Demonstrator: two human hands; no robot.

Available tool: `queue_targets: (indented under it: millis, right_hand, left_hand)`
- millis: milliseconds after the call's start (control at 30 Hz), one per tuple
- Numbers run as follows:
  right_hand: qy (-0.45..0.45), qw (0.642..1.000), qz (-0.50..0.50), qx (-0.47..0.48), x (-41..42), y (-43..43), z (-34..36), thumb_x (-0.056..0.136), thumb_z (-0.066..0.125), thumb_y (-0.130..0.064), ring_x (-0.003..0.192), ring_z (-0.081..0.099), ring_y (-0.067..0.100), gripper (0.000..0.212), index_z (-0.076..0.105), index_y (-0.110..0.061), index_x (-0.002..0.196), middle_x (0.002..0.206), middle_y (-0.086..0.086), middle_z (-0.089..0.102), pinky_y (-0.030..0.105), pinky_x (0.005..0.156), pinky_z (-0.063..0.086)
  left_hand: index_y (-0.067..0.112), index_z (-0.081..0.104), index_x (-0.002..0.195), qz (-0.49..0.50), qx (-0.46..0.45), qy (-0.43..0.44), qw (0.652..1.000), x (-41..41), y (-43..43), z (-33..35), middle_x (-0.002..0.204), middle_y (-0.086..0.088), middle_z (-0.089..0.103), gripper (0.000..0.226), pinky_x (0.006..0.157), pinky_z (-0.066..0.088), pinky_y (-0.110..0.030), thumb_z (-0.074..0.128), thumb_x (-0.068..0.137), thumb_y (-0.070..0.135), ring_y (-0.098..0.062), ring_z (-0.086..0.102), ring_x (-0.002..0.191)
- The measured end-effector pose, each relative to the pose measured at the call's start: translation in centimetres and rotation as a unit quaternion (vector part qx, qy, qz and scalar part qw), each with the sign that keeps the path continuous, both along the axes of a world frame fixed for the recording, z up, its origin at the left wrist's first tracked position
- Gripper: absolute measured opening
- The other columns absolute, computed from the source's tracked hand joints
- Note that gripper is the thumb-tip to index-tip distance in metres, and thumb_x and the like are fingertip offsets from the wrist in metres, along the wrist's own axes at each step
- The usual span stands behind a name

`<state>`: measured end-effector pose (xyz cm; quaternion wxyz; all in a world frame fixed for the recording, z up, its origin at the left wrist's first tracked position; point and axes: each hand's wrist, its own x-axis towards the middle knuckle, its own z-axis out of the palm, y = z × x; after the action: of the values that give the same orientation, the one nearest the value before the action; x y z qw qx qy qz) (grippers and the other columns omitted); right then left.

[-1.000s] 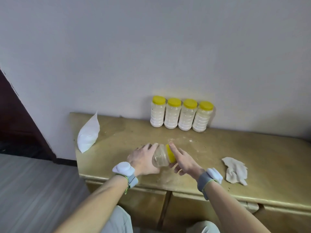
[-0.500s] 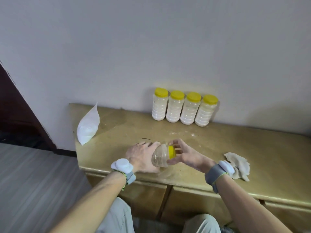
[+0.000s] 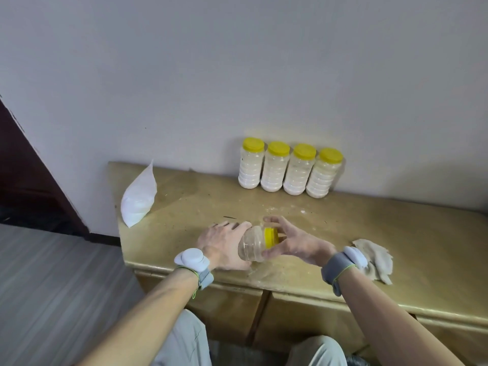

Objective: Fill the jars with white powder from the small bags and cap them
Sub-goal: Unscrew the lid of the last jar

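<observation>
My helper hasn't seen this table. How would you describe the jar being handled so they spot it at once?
On the golden table by the grey wall, skip the four jars at the back. Near the front edge, the jar lies sideways in the left hand, its yellow cap gripped by the right hand; unlike the filled four, it looks empty.
</observation>
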<state>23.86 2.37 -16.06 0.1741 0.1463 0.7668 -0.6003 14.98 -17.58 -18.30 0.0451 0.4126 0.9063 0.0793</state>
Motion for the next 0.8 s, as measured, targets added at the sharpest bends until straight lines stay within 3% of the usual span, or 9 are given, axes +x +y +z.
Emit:
queue_targets:
  millis: [67, 133, 200, 267, 400, 533, 600, 700, 800]
  right_hand:
    - [-0.051, 0.998, 0.003, 0.022, -0.1, -0.5, 0.1, 0.078, 0.082, -0.041, 0.113, 0.058, 0.024, 0.077, 0.034, -0.034, 0.138, 0.133, 0.004, 0.050, 0.034, 0.087, 0.052]
    - [-0.086, 0.996, 0.002, 0.036, 0.0, -0.7, 0.0, 0.085, 0.069, -0.057, 0.097, 0.069, 0.023, 0.064, 0.043, -0.026, 0.134, 0.127, 0.006, 0.059, 0.040, 0.087, 0.055]
    - [-0.071, 0.997, -0.003, 0.013, 0.0, -0.3, -0.4, 0.085, 0.074, -0.049, 0.086, 0.071, 0.025, 0.060, 0.050, -0.022, 0.132, 0.118, 0.011, 0.065, 0.041, 0.086, 0.057]
    - [-0.028, 0.999, -0.005, 0.017, 0.0, 0.1, -0.6, 0.078, 0.085, -0.032, 0.094, 0.070, 0.030, 0.065, 0.050, -0.025, 0.133, 0.118, 0.014, 0.062, 0.041, 0.087, 0.059]
    - [0.053, 0.985, 0.022, 0.160, 0.0, 0.4, -1.0, 0.064, 0.093, -0.025, 0.106, 0.060, 0.024, 0.077, 0.048, -0.036, 0.125, 0.120, 0.001, 0.054, 0.043, 0.095, 0.054]
    - [0.101, 0.978, -0.034, 0.178, 0.7, 1.0, -1.7, 0.059, 0.092, -0.013, 0.091, 0.056, 0.017, 0.074, 0.041, -0.029, 0.112, 0.115, -0.002, 0.056, 0.027, 0.072, 0.053]
    - [0.118, 0.966, -0.098, 0.207, 1.2, 1.5, -2.4, 0.061, 0.092, -0.017, 0.093, 0.057, 0.018, 0.072, 0.039, -0.025, 0.110, 0.115, -0.004, 0.057, 0.026, 0.070, 0.050]
    - [0.133, 0.941, -0.206, 0.235, 2.1, 2.3, -4.2, 0.067, 0.089, -0.031, 0.096, 0.059, 0.023, 0.067, 0.037, -0.021, 0.107, 0.117, -0.003, 0.058, 0.036, 0.076, 0.052]
    - [0.093, 0.920, -0.186, 0.332, 3.0, 2.4, -5.9, 0.072, 0.082, -0.049, 0.111, 0.053, 0.025, 0.061, 0.042, -0.023, 0.110, 0.122, -0.003, 0.058, 0.036, 0.087, 0.048]
  left_hand:
    - [0.037, 0.034, 0.134, 0.001, -0.003, 0.002, 1.000, -0.1, 0.0, 0.0, 0.123, 0.007, 0.060, 0.086, 0.093, 0.044, -0.035, 0.064, 0.063, 0.073, -0.019, 0.054, 0.114]
    - [0.037, 0.033, 0.134, 0.003, -0.007, 0.005, 1.000, -0.1, 0.0, -0.1, 0.123, 0.007, 0.060, 0.085, 0.093, 0.044, -0.036, 0.063, 0.062, 0.072, -0.019, 0.054, 0.114]
    - [0.038, 0.032, 0.133, 0.002, -0.009, 0.004, 1.000, -0.1, 0.0, -0.2, 0.123, 0.008, 0.060, 0.085, 0.093, 0.045, -0.036, 0.063, 0.061, 0.073, -0.019, 0.054, 0.114]
    - [0.038, 0.033, 0.133, 0.006, -0.007, 0.000, 1.000, -0.1, 0.0, -0.2, 0.122, 0.007, 0.060, 0.086, 0.092, 0.046, -0.035, 0.063, 0.061, 0.072, -0.019, 0.054, 0.113]
    - [0.038, 0.033, 0.133, 0.017, -0.004, -0.006, 1.000, -0.1, 0.1, -0.2, 0.121, 0.007, 0.060, 0.083, 0.089, 0.046, -0.035, 0.064, 0.062, 0.068, -0.019, 0.054, 0.112]
    - [0.037, 0.034, 0.132, 0.031, 0.002, -0.009, 0.999, -0.2, 0.3, -0.1, 0.120, 0.007, 0.060, 0.083, 0.090, 0.046, -0.035, 0.062, 0.061, 0.069, -0.019, 0.054, 0.112]
    - [0.037, 0.034, 0.134, 0.038, 0.009, -0.015, 0.999, -0.3, 0.3, -0.2, 0.124, 0.008, 0.059, 0.085, 0.092, 0.046, -0.036, 0.063, 0.062, 0.069, -0.019, 0.053, 0.115]
    - [0.037, 0.034, 0.135, 0.046, 0.017, -0.023, 0.999, -0.4, 0.3, -0.3, 0.127, 0.009, 0.058, 0.086, 0.094, 0.046, -0.036, 0.063, 0.062, 0.070, -0.019, 0.053, 0.119]
    - [0.036, 0.034, 0.134, 0.046, 0.015, -0.017, 0.999, -0.4, 0.3, -0.3, 0.126, 0.009, 0.058, 0.085, 0.094, 0.046, -0.036, 0.062, 0.061, 0.069, -0.018, 0.053, 0.119]
